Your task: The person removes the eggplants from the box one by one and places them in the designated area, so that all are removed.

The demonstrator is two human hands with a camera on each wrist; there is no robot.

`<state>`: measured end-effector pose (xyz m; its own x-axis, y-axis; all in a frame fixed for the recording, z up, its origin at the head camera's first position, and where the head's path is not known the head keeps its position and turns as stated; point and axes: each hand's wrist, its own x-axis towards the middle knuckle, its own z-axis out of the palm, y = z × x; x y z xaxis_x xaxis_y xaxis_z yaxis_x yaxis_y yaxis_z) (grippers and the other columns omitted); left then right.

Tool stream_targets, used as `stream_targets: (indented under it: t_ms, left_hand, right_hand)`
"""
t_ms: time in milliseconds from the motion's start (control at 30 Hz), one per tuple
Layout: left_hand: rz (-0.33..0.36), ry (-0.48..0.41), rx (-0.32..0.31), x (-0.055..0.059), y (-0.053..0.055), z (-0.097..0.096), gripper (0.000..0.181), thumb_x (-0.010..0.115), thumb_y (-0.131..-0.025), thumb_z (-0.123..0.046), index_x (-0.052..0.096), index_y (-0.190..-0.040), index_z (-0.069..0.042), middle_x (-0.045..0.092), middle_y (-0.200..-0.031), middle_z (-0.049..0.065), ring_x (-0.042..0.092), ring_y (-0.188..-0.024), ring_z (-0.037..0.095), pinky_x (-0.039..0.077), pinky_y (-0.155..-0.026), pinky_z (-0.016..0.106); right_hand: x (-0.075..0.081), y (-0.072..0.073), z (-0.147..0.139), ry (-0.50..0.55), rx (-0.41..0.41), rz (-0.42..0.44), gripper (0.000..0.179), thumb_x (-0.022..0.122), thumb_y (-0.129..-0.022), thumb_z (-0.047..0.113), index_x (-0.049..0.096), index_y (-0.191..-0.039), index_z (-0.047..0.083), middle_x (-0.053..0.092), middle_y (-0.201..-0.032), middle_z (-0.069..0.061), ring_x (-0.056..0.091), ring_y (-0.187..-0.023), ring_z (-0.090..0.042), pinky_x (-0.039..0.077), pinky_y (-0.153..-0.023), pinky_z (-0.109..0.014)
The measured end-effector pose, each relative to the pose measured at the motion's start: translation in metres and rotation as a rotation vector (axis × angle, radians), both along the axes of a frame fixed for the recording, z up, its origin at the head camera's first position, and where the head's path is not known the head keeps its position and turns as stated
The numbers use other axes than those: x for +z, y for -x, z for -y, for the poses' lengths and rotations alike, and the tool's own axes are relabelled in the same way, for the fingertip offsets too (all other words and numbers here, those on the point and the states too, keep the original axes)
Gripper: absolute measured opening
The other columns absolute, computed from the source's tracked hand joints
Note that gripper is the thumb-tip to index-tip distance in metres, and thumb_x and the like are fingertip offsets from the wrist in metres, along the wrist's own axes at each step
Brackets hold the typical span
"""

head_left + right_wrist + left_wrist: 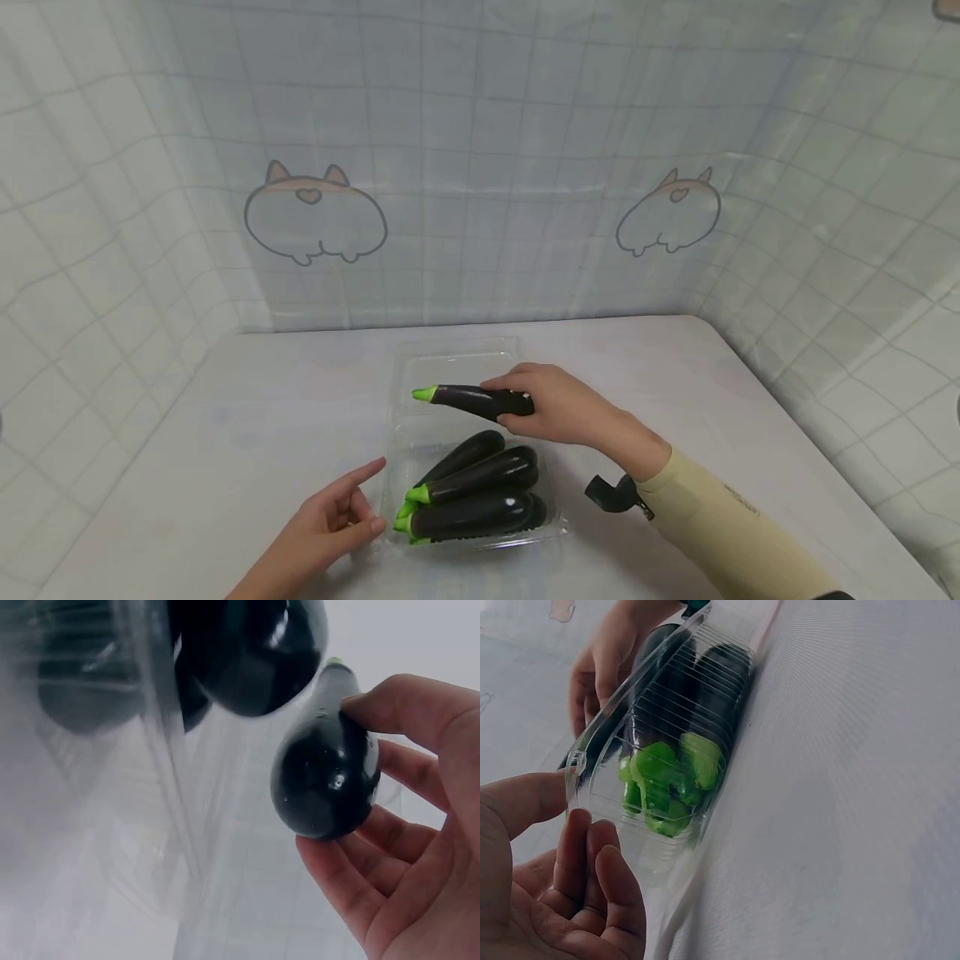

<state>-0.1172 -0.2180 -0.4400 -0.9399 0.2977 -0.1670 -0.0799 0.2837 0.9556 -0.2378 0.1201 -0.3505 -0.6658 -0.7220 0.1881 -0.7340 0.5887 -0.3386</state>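
Note:
A clear plastic clamshell box [555,527] stands on the table with its lid [457,343] laid back. Several dark, glossy eggplants [472,514] with green stems are piled in it. My right hand [558,404] grips one more eggplant [468,401] by its thick end, above the box, its stem pointing left. The right wrist view shows thumb and fingers round this eggplant [322,780]. At the box's left side, my left hand [330,517] touches the rim [577,761] with its index finger extended and thumb near the front corner; its other fingers are curled.
A white cloth covers the table [285,400]. Sheets with a grid pattern [480,250] hang at the back and both sides. A black strap piece [611,494] sticks out beside the right sleeve [727,517].

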Motion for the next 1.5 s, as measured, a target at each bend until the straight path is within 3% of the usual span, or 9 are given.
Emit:
stream_targets:
  t_ms: [167,467,867,1167,1500]
  left_hand:
    - [0.01,-0.026,-0.006,-0.002,-0.001,0.0,0.073,0.071,-0.093,-0.018,0.032,-0.153,-0.004,0.059,-0.089,0.014,0.058,-0.076,0.021,0.05,-0.068,0.028]
    - [-0.001,-0.023,-0.01,-0.001,-0.001,0.002,0.073,0.07,-0.093,-0.017,0.032,-0.154,-0.005,0.059,-0.089,0.014,0.059,-0.076,0.021,0.05,-0.069,0.028]
    - [0.025,-0.017,0.004,0.0,-0.004,0.003,0.073,0.071,-0.093,-0.02,0.033,-0.153,-0.006,0.06,-0.09,0.014,0.059,-0.077,0.022,0.05,-0.069,0.028]
    - [0.065,0.01,0.037,0.002,-0.005,0.004,0.074,0.072,-0.092,-0.023,0.033,-0.153,-0.007,0.059,-0.091,0.014,0.057,-0.078,0.023,0.05,-0.068,0.028]
    - [0.039,-0.015,0.01,0.002,-0.005,0.004,0.074,0.071,-0.093,-0.02,0.032,-0.154,-0.006,0.06,-0.09,0.014,0.059,-0.077,0.022,0.05,-0.069,0.029]
  right_hand:
    - [0.002,0.0,-0.019,0.106,-0.052,0.042,0.045,0.073,-0.089,0.023,0.063,-0.132,0.02,0.063,-0.113,0.007,0.059,-0.091,-0.006,0.051,-0.073,-0.027]
    - [-0.005,0.002,-0.05,0.202,-0.192,0.128,0.048,0.075,-0.089,0.026,0.06,-0.135,0.022,0.064,-0.114,0.004,0.064,-0.096,-0.013,0.053,-0.074,-0.029]
    - [-0.019,0.005,-0.086,0.188,-0.395,0.157,0.05,0.074,-0.089,0.032,0.06,-0.136,0.019,0.066,-0.111,-0.005,0.065,-0.099,-0.023,0.054,-0.073,-0.037]
    - [-0.031,0.016,-0.123,0.221,-0.496,0.135,0.049,0.071,-0.091,0.037,0.059,-0.136,0.02,0.066,-0.115,-0.01,0.065,-0.1,-0.028,0.053,-0.072,-0.04]
    - [-0.041,0.026,-0.163,0.219,-0.604,0.162,0.057,0.067,-0.093,0.045,0.055,-0.14,0.015,0.063,-0.122,-0.017,0.065,-0.105,-0.032,0.052,-0.072,-0.04]
